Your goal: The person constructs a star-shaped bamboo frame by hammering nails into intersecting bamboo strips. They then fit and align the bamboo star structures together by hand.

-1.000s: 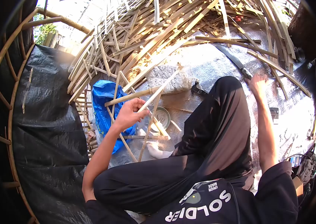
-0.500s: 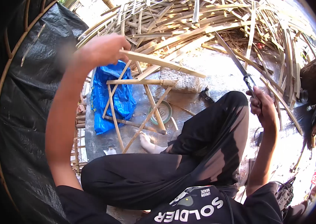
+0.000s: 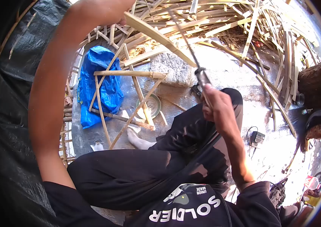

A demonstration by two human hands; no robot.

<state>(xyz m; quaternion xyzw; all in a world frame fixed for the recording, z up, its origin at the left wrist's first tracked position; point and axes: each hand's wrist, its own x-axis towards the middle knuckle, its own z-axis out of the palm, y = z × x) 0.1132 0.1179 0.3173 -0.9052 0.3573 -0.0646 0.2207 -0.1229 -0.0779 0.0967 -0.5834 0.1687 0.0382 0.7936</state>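
Near the top left, my left hand (image 3: 105, 12) is closed on the upper end of a flat bamboo strip (image 3: 160, 38), which slants down to the right. My right hand (image 3: 218, 106) is wrapped round the handle of a long knife (image 3: 186, 41). The blade points up and a little left, blurred at its tip, and passes close to the strip's lower end; whether they touch is unclear. Below the strip stands a bamboo frame (image 3: 130, 73) with crossed legs, beside a blue plastic sheet (image 3: 99, 90).
A stone block (image 3: 173, 70) and a round dish (image 3: 151, 106) lie near the frame. Many bamboo strips (image 3: 221, 28) are heaped across the top. A log (image 3: 317, 81) is at the right, and a small black device (image 3: 257, 138) lies on the silvery floor. Black sheeting (image 3: 12, 125) hangs left.
My left hand has risen with the strip, now tilted more steeply. My right hand has taken up the knife from the floor and moved left, bringing the blade near the strip.
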